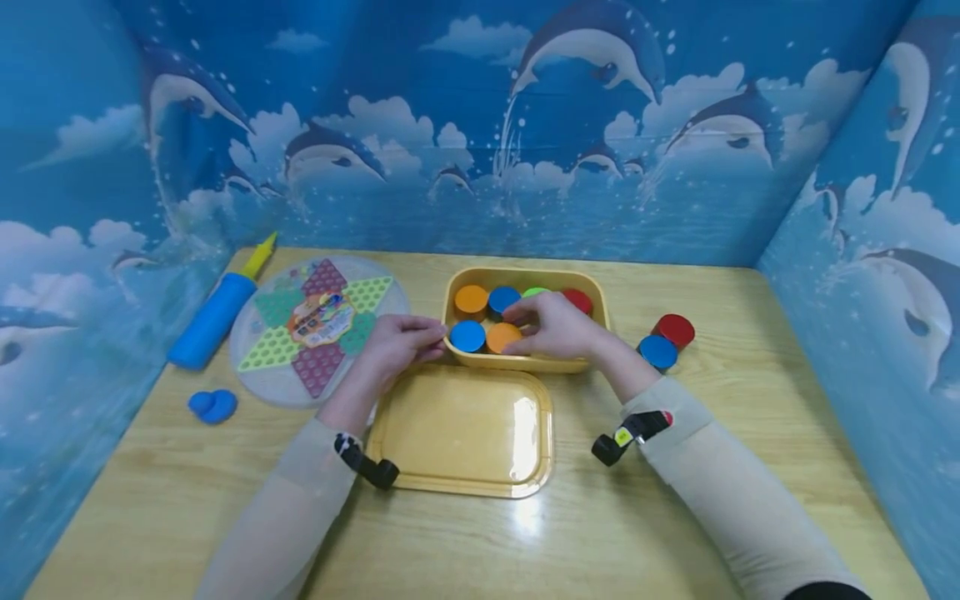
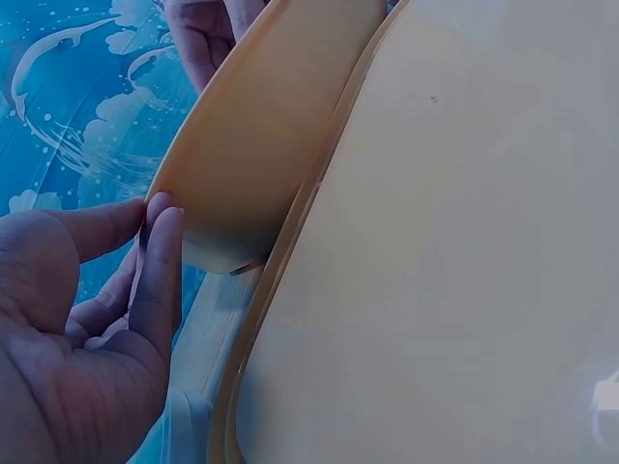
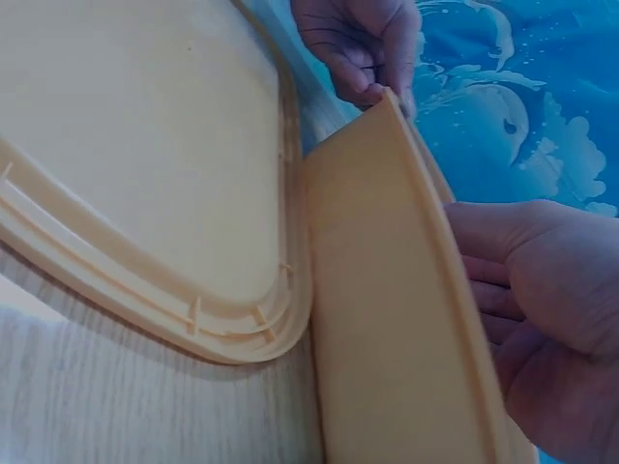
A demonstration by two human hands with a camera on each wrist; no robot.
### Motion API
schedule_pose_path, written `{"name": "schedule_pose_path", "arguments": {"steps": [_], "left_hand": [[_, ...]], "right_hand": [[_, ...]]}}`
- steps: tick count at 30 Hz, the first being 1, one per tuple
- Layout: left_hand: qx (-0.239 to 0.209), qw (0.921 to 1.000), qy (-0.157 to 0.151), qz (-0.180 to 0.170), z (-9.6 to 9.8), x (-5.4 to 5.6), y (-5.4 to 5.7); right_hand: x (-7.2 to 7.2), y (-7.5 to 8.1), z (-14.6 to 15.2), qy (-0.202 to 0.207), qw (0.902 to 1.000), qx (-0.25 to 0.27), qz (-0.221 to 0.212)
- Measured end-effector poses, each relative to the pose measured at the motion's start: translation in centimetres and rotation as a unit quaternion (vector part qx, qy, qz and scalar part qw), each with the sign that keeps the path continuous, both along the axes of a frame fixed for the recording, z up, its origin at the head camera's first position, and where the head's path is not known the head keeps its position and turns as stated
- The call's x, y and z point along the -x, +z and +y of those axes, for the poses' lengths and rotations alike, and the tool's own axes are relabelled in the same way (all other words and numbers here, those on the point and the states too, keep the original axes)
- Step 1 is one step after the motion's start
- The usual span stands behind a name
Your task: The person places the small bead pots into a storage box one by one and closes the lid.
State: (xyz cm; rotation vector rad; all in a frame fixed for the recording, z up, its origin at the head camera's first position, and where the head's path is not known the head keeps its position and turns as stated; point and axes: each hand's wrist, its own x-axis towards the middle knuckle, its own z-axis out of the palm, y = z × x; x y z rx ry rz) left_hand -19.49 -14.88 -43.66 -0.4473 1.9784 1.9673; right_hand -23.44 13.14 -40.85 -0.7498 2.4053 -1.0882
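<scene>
A yellow plastic box (image 1: pixel 525 362) holds several short round tubs, among them a blue tub (image 1: pixel 468 336), another blue tub (image 1: pixel 504 302) and a red tub (image 1: pixel 577 301). My left hand (image 1: pixel 401 343) pinches the box's rim at its left end, thumb against fingers. Inside the box, my right hand (image 1: pixel 557 325) has thumb and fingers curled at the edge of an orange tub (image 1: pixel 502 337); the box wall hides its fingertips in the right wrist view. The box's yellow lid (image 1: pixel 465 429) lies flat on the table, right in front of the box.
To the left lie a round Chinese checkers board (image 1: pixel 300 367), a blue pump (image 1: pixel 213 321) with a yellow nozzle and a small blue knobbed piece (image 1: pixel 213 406). Right of the box, a red tub (image 1: pixel 674 331) and a blue tub (image 1: pixel 657 352) stand together. Dolphin-print cloth (image 1: pixel 480 167) borders the table.
</scene>
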Motion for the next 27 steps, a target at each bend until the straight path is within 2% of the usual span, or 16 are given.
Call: {"name": "schedule_pose_path", "arguments": {"steps": [6, 11, 20, 27], "left_hand": [[0.001, 1.0, 0.0, -0.003, -0.1, 0.2, -0.3], [0.0, 1.0, 0.003, -0.004, -0.1, 0.2, -0.2], [0.007, 1.0, -0.001, -0.007, 0.0, 0.1, -0.1], [0.0, 1.0, 0.001, -0.004, 0.0, 0.2, -0.1]], "right_hand": [[-0.9, 1.6, 1.4, -0.008, 0.9991, -0.013, 0.04], [-1.7, 3.3, 3.2, -0.02, 0.9981, 0.004, 0.058], [-2.9, 4.8, 7.6, -0.073, 0.9934, 0.021, 0.085], [-3.6, 5.8, 11.1, -0.123, 0.9869, 0.004, 0.104]]}}
